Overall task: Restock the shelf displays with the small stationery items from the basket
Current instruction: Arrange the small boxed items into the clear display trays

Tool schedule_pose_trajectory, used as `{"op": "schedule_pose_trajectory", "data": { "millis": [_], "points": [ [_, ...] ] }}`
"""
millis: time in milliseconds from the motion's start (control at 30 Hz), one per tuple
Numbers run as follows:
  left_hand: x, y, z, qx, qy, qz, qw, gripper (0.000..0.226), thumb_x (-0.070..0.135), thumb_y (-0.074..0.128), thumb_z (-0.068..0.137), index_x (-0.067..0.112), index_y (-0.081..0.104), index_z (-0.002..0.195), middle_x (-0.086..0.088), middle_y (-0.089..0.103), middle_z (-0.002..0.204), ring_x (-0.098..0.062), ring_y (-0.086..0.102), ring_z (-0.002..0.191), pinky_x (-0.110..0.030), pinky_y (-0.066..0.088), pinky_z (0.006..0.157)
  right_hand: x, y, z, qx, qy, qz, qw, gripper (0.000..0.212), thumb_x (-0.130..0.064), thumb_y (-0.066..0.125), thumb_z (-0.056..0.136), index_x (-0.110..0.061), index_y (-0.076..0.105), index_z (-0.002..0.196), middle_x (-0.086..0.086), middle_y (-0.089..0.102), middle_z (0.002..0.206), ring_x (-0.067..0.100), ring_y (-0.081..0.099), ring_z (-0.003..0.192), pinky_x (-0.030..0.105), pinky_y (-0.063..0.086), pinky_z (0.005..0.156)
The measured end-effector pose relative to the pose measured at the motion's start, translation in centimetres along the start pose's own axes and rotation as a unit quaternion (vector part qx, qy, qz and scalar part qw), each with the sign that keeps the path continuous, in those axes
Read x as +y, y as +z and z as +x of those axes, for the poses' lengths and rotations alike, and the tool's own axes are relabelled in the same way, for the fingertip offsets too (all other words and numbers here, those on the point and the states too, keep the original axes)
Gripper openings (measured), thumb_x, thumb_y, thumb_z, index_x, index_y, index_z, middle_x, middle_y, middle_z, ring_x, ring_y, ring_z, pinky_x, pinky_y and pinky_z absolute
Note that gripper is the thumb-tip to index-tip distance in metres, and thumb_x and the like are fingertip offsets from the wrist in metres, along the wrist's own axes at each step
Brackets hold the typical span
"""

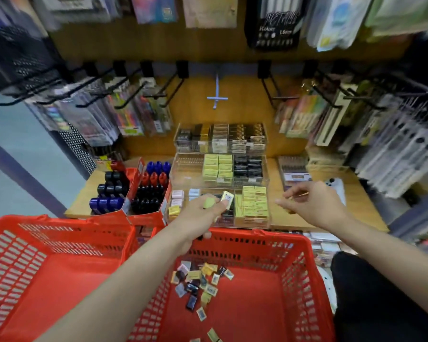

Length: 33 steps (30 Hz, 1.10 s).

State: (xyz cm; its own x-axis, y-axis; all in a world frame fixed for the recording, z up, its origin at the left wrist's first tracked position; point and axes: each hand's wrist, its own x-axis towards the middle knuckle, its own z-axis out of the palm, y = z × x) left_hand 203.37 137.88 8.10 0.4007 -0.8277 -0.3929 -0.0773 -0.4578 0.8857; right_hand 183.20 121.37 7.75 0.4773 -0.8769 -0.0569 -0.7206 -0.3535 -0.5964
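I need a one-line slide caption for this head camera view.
Left hand holds a small box over the clear display tray; more boxes lie in the red basket.

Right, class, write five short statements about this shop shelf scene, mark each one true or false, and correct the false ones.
1. The left hand holds a small box above the clear display trays. True.
2. The basket on the right is empty. False: loose small packets lie scattered on its floor.
3. Both baskets are red. True: the left basket matches the right one.
4. The right hand is resting inside a basket. False: it hangs above the wooden shelf, beside the trays.
5. The bottles left of the trays are all yellow. False: they are blue, red and black.
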Motion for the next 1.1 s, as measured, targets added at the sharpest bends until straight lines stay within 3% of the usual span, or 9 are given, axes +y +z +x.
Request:
{"op": "schedule_pose_trajectory", "data": {
  "millis": [67, 167, 267, 467, 600, 767, 867, 1000, 1100],
  "points": [
    [-0.1, -0.2, 0.9, 0.001, -0.005, 0.007, 1.000, 0.021, 0.044, 0.056, 0.097, 0.024, 0.059, 0.091, 0.004, 0.041, 0.072, -0.012, 0.036, 0.061, -0.019, 0.038, 0.047, 0.8, 0.9, 1.6, -0.001, 0.038, -0.005, 0.999, 0.028, -0.046, 0.081, 0.075, -0.021, 0.072, 0.084, -0.007, 0.072, 0.077, 0.007, 0.068, 0.076, 0.025, 0.055, 0.069],
    [-1.0, -0.5, 1.9, -0.006, -0.028, 0.023, 0.999, 0.024, 0.045, 0.056, 0.097, 0.022, 0.060, 0.097, 0.007, 0.035, 0.064, -0.011, 0.035, 0.055, -0.018, 0.038, 0.047, 1.0, 3.9, 3.4, -0.018, 0.060, -0.013, 0.998, 0.028, -0.039, 0.084, 0.074, -0.020, 0.072, 0.091, -0.007, 0.066, 0.082, 0.004, 0.057, 0.069, 0.013, 0.040, 0.055],
    [-2.1, -0.7, 3.0, -0.022, -0.046, 0.045, 0.998, 0.023, 0.046, 0.055, 0.097, 0.023, 0.060, 0.095, 0.006, 0.035, 0.064, -0.011, 0.036, 0.054, -0.020, 0.039, 0.049, 1.1, 7.1, 4.8, -0.020, 0.077, 0.015, 0.997, 0.033, -0.029, 0.086, 0.073, -0.013, 0.073, 0.099, -0.003, 0.069, 0.085, 0.003, 0.059, 0.063, 0.013, 0.037, 0.051],
    [-2.7, -0.2, 5.1, -0.041, -0.052, 0.047, 0.997, 0.023, 0.045, 0.056, 0.097, 0.027, 0.056, 0.083, 0.000, 0.037, 0.073, -0.014, 0.037, 0.059, -0.017, 0.039, 0.045, 1.2, 9.1, 6.1, 0.018, 0.078, 0.039, 0.996, 0.047, -0.027, 0.089, 0.069, -0.011, 0.068, 0.107, -0.002, 0.062, 0.094, 0.009, 0.056, 0.083, 0.005, 0.033, 0.053],
    [-2.8, 0.9, 5.7, -0.059, -0.044, 0.062, 0.995, 0.024, 0.048, 0.055, 0.096, 0.027, 0.057, 0.084, 0.004, 0.041, 0.067, -0.011, 0.040, 0.051, -0.020, 0.041, 0.050, 1.4, 9.3, 6.4, 0.012, 0.086, 0.065, 0.994, 0.048, -0.023, 0.091, 0.066, -0.013, 0.066, 0.105, -0.003, 0.061, 0.094, 0.011, 0.058, 0.091, 0.006, 0.034, 0.058],
    [-3.3, 1.1, 5.4, -0.066, -0.016, 0.072, 0.995, 0.019, 0.043, 0.056, 0.098, 0.025, 0.057, 0.090, 0.016, 0.037, 0.042, -0.005, 0.034, 0.040, -0.030, 0.038, 0.057, 1.9, 9.6, 6.3, 0.037, 0.082, 0.080, 0.993, 0.043, -0.024, 0.092, 0.063, -0.017, 0.062, 0.093, -0.004, 0.062, 0.088, 0.013, 0.060, 0.085, 0.009, 0.038, 0.057],
    [-3.4, 0.8, 5.3, -0.050, 0.002, 0.090, 0.995, 0.020, 0.042, 0.055, 0.098, 0.023, 0.056, 0.092, 0.016, 0.035, 0.038, -0.004, 0.032, 0.036, -0.027, 0.034, 0.055, 1.6, 9.8, 6.6, 0.061, 0.090, 0.087, 0.990, 0.041, -0.026, 0.092, 0.063, -0.016, 0.058, 0.085, -0.001, 0.063, 0.083, 0.016, 0.061, 0.080, 0.014, 0.038, 0.055],
    [-3.2, 0.5, 4.9, -0.046, 0.031, 0.127, 0.990, 0.018, 0.040, 0.057, 0.098, 0.025, 0.055, 0.088, 0.014, 0.041, 0.047, -0.002, 0.033, 0.034, -0.019, 0.028, 0.042, 1.2, 9.6, 6.7, 0.062, 0.095, 0.076, 0.991, 0.043, -0.028, 0.092, 0.063, -0.019, 0.054, 0.080, -0.003, 0.062, 0.080, 0.016, 0.062, 0.080, 0.016, 0.033, 0.051],
    [-2.8, 0.3, 4.5, -0.006, 0.094, 0.245, 0.965, 0.015, 0.042, 0.057, 0.097, 0.028, 0.055, 0.092, 0.005, 0.060, 0.080, -0.001, 0.045, 0.045, -0.015, 0.032, 0.046, 1.0, 8.3, 5.7, 0.046, 0.097, 0.086, 0.991, 0.040, -0.023, 0.090, 0.067, -0.021, 0.058, 0.090, -0.003, 0.063, 0.095, 0.010, 0.061, 0.083, 0.014, 0.036, 0.053]
  ]
}}
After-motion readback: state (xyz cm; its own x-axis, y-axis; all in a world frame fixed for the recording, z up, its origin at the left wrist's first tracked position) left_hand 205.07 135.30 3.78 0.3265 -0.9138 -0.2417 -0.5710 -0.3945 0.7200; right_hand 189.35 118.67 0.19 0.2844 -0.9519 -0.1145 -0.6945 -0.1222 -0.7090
